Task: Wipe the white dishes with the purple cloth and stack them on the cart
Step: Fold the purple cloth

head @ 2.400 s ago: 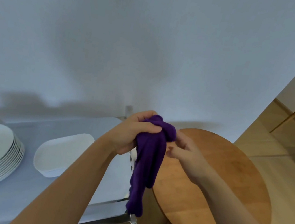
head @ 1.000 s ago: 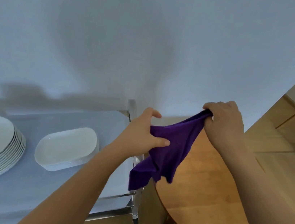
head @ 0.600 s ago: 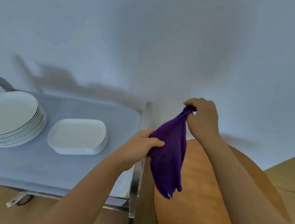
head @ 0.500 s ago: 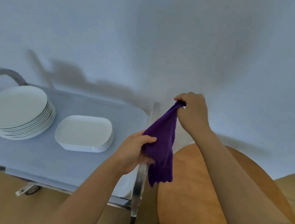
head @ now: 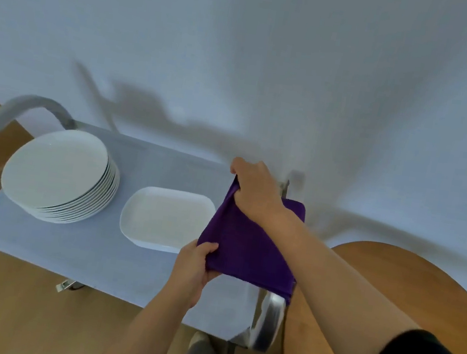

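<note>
Left hand pinches the purple cloth near corner; right hand grips its far corner; cloth spread above the cart.

A flat-spread purple cloth overlaps the right edge of a white oblong dish beside stacked round white plates on the grey-topped metal cart.

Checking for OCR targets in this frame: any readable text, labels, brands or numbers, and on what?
None readable.
Purple cloth, held by the left hand and right hand: no tag or print shows.
Stack of round white plates and oblong white dish: plain, no marks.
Cart, its metal handle, the wooden table and the wall: no lettering or signs.
</note>
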